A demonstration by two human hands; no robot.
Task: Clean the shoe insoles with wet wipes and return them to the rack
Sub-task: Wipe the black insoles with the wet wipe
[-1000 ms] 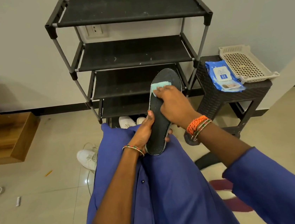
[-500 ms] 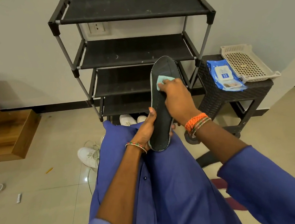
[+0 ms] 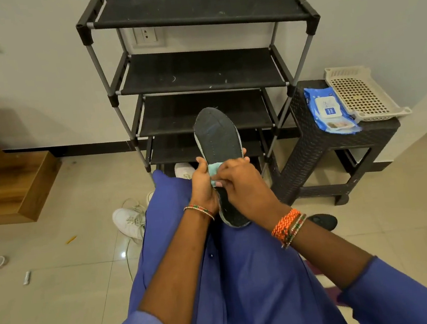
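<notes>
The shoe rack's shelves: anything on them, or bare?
Bare, as far as visible. All four dark shelves of the rack show nothing lying on them; the insole hides part of the lower two.

We see the left hand [image 3: 204, 186] gripping the dark insole [image 3: 217, 137] at its middle, while the right hand [image 3: 241, 185] presses a pale wipe [image 3: 214, 169] on it, before the black rack [image 3: 202, 70].

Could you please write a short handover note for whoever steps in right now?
Left hand: grips the insole at its middle, heel end on the lap.
Right hand: pinches the wipe against the insole's middle.
Wipes pack lies on the stool beside the rack; no insole shows on the shelves.
Done: wiping under way.
Left: finish wiping, return the insole to the rack.
</notes>
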